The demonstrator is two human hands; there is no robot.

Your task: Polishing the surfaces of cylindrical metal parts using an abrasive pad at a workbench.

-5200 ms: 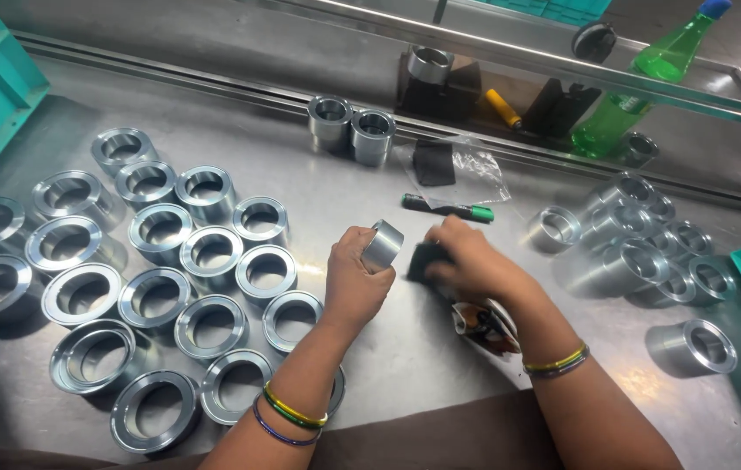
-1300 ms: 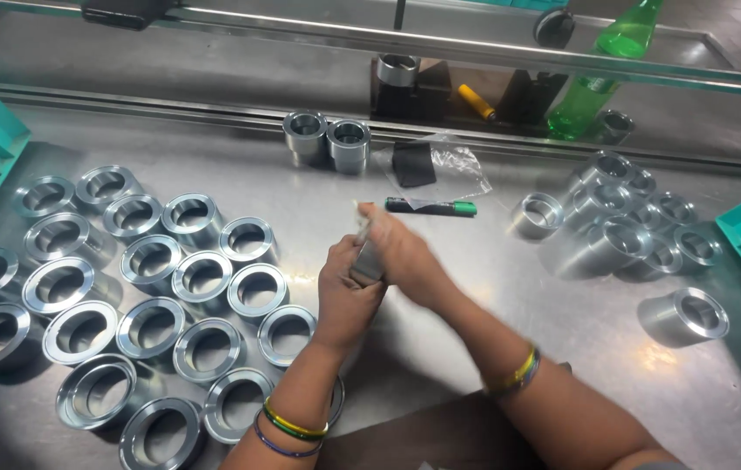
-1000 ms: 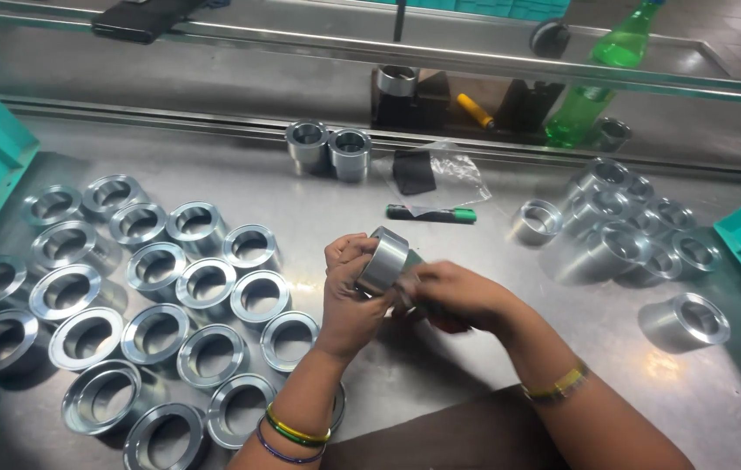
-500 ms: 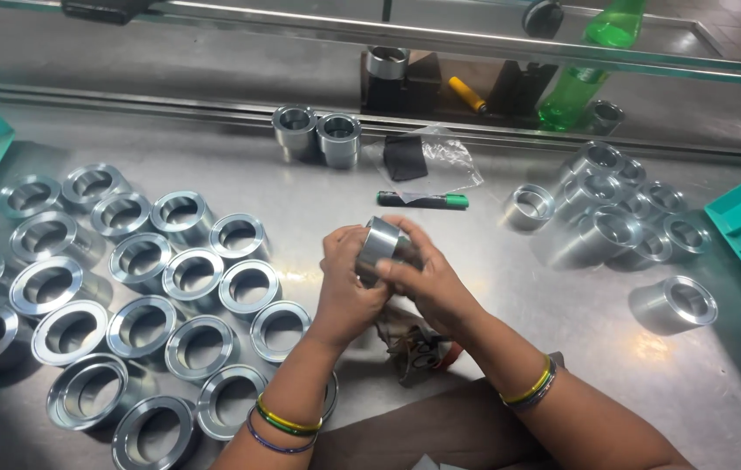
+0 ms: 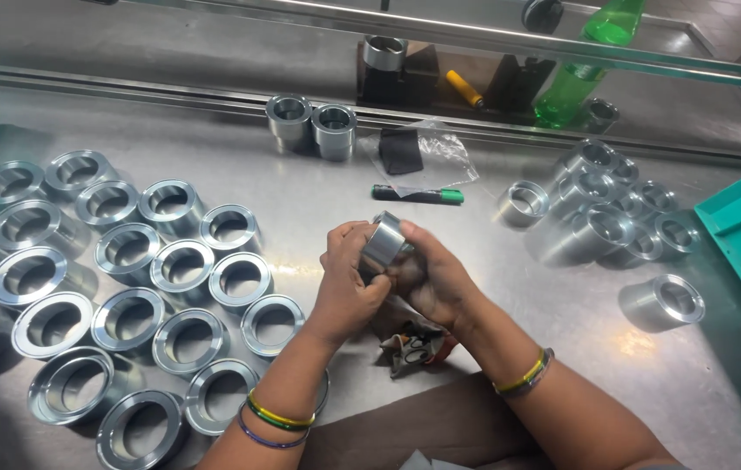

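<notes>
Close to the person's body a crumpled rag [image 5: 412, 344] lies on the steel tabletop [image 5: 492, 287], just under the wrists. Above it both hands meet around one machined metal ring [image 5: 383, 241], held clear of the tabletop: the left hand [image 5: 349, 283] wraps its fingers [image 5: 342, 239] around the near side, and the right hand [image 5: 431, 278] cups it from the other side with its fingers curled against the wall. The ring is tilted, its short bore axis leaning up and away to the left, so mostly the shiny outer wall shows and the opening hardly at all. To the person's left a broad spread of flanged rings [image 5: 127, 287] lies in rough rows, open ends up; to the right a looser cluster of sleeves [image 5: 610, 213] sits, several tipped on their sides. By that split I would judge the work well past its start, with the right cluster and the piece in hand left. Farther off lie a green-capped marker [image 5: 418, 195], a clear plastic bag [image 5: 418, 155], two upright sleeves [image 5: 312, 126] and a green bottle [image 5: 588, 61] by the rail.
</notes>
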